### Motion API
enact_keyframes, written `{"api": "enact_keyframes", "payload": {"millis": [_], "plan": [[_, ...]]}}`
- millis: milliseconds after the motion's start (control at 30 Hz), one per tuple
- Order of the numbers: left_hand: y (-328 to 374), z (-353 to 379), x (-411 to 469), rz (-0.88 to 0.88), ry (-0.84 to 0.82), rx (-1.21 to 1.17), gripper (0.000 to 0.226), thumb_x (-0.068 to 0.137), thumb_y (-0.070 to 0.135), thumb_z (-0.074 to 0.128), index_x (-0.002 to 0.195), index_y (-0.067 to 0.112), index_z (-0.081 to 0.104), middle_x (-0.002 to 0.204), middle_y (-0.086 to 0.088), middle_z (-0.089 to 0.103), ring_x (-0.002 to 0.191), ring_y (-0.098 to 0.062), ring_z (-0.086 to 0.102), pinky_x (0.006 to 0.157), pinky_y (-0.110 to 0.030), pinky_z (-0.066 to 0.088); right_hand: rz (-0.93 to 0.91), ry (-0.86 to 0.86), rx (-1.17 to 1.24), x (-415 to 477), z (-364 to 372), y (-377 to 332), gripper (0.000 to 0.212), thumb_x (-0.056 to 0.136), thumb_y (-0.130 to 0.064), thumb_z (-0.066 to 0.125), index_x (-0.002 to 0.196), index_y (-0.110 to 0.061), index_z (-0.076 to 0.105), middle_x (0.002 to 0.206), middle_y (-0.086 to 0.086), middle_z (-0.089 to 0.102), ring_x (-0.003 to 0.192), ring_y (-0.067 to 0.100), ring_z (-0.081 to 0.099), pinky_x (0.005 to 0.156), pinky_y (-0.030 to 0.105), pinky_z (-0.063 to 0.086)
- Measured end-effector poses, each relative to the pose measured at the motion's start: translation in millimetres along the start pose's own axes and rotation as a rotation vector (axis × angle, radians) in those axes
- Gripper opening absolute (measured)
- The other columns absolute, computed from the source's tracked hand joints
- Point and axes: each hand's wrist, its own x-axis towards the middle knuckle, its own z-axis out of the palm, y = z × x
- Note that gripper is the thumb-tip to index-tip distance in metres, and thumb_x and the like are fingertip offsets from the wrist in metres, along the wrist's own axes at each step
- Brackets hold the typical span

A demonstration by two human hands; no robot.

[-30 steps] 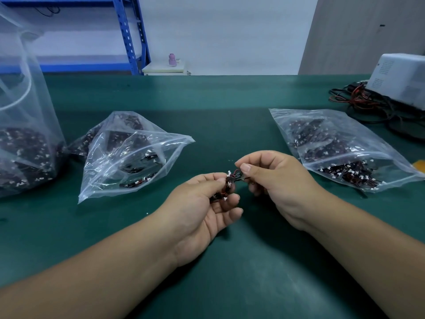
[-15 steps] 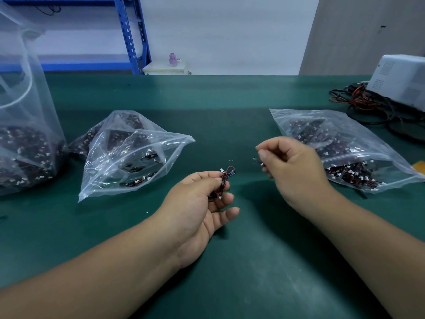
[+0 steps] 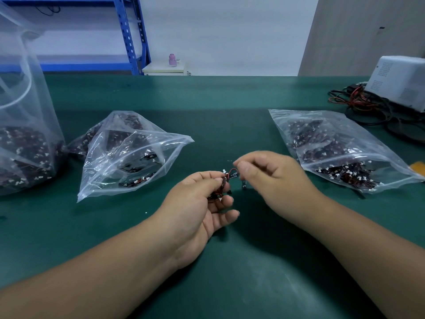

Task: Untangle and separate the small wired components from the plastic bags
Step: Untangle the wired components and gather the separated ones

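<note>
A small tangle of red-and-black wired components (image 3: 224, 181) sits in the curled fingers of my left hand (image 3: 197, 203), low over the green table (image 3: 230, 261). My right hand (image 3: 273, 178) is just to the right of it, fingers curled, thumb almost touching the tangle. It pinches one small wired component (image 3: 243, 185) that hangs below the fingers; the hand is blurred. An open clear plastic bag (image 3: 128, 157) with a few components lies to the left. A fuller bag (image 3: 340, 155) lies to the right.
A tall clear bag (image 3: 25, 134) packed with components stands at the far left. A white device (image 3: 400, 84) with a heap of red and black cables (image 3: 368, 111) is at the back right. A blue shelf (image 3: 131, 35) stands beyond the table.
My right hand pulled away to the right with a small component, then came back left and down beside the tangle. My left hand has kept hold of the tangle, almost still.
</note>
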Motion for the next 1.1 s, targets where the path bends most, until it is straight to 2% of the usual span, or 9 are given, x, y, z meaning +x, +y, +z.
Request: {"api": "enact_keyframes", "payload": {"millis": [100, 167, 333, 500, 567, 667, 833, 967, 1100], "plan": [[0.4, -1.1, -0.4, -0.011, -0.025, -0.001, 0.016, 0.098, 0.005, 0.051, 0.094, 0.01, 0.065, 0.072, -0.005, 0.065, 0.051, -0.014, 0.057, 0.047, -0.03, 0.052, -0.014, -0.105, -0.019, -3.8, 6.5, -8.2, 0.015, 0.091, -0.019, 0.07, 0.08, -0.029, 0.072, 0.079, -0.009, 0.072, 0.073, 0.022, 0.064, 0.071, 0.039, 0.052], [0.7, -1.1, 0.0, -0.022, -0.037, -0.002, 0.015, 0.098, 0.005, 0.051, 0.098, 0.009, 0.065, 0.071, -0.004, 0.065, 0.051, -0.013, 0.057, 0.048, -0.029, 0.052, 0.002, -0.085, 0.013, -3.4, 6.1, -9.7, 0.016, 0.09, -0.013, 0.07, 0.078, -0.024, 0.072, 0.078, -0.005, 0.072, 0.073, 0.027, 0.064, 0.07, 0.041, 0.053], [0.4, -0.4, 0.9, -0.022, -0.038, 0.019, 0.016, 0.097, 0.002, 0.051, 0.101, 0.009, 0.064, 0.068, -0.003, 0.063, 0.051, -0.012, 0.055, 0.048, -0.029, 0.052, 0.112, -0.035, 0.144, -1.5, 3.4, -13.3, 0.013, 0.088, -0.008, 0.07, 0.077, -0.015, 0.072, 0.068, -0.004, 0.064, 0.065, 0.01, 0.053, 0.064, 0.029, 0.046], [0.0, -0.2, 1.6, -0.03, -0.037, 0.028, 0.014, 0.096, 0.003, 0.053, 0.096, 0.012, 0.064, 0.067, -0.002, 0.061, 0.049, -0.011, 0.052, 0.047, -0.028, 0.051, 0.141, -0.025, 0.136, -1.3, 0.3, -15.6, 0.014, 0.088, -0.009, 0.07, 0.074, -0.013, 0.071, 0.069, 0.008, 0.062, 0.065, 0.011, 0.051, 0.062, 0.027, 0.043], [0.2, -0.2, 1.6, -0.034, -0.043, 0.031, 0.014, 0.096, 0.003, 0.053, 0.094, 0.013, 0.064, 0.066, -0.001, 0.06, 0.05, -0.011, 0.051, 0.047, -0.028, 0.051, 0.159, -0.012, 0.145, -1.0, -1.5, -15.1, 0.015, 0.088, -0.009, 0.07, 0.073, -0.013, 0.07, 0.069, 0.012, 0.063, 0.061, 0.008, 0.051, 0.058, 0.021, 0.042], [0.3, -0.5, 1.4, -0.038, -0.05, 0.028, 0.015, 0.096, 0.003, 0.053, 0.093, 0.013, 0.063, 0.066, -0.001, 0.06, 0.05, -0.011, 0.05, 0.047, -0.027, 0.051, 0.23, 0.013, 0.245, 1.1, -2.1, -12.9, 0.017, 0.087, -0.006, 0.068, 0.072, -0.014, 0.07, 0.062, 0.002, 0.062, 0.048, 0.0, 0.047, 0.049, 0.011, 0.037], [0.1, -1.4, 1.5, -0.034, -0.04, 0.015, 0.017, 0.097, 0.001, 0.051, 0.09, 0.012, 0.062, 0.066, -0.002, 0.059, 0.049, -0.012, 0.05, 0.046, -0.028, 0.05, 0.343, 0.078, 0.374, 4.2, -1.5, -13.6, 0.025, 0.09, -0.004, 0.066, 0.07, -0.019, 0.071, 0.062, 0.001, 0.066, 0.044, 0.008, 0.04, 0.041, 0.015, 0.033], [0.6, -1.4, 2.9, -0.04, -0.003, -0.009, 0.018, 0.096, 0.0, 0.049, 0.092, 0.012, 0.063, 0.063, -0.003, 0.058, 0.048, -0.013, 0.049, 0.046, -0.028, 0.05, 0.426, 0.163, 0.483, 9.5, -7.4, -11.2, 0.025, 0.095, -0.003, 0.059, 0.076, -0.017, 0.067, 0.058, -0.001, 0.06, 0.044, 0.01, 0.032, 0.04, 0.017, 0.023], [0.6, -1.0, 3.0, -0.04, 0.012, -0.015, 0.019, 0.096, 0.0, 0.05, 0.093, 0.011, 0.064, 0.063, -0.003, 0.059, 0.048, -0.013, 0.051, 0.046, -0.028, 0.05, 0.434, 0.204, 0.449, 12.4, -14.9, -3.2, 0.023, 0.094, -0.004, 0.06, 0.076, -0.016, 0.069, 0.06, 0.0, 0.06, 0.044, 0.012, 0.031, 0.04, 0.018, 0.021]]}}
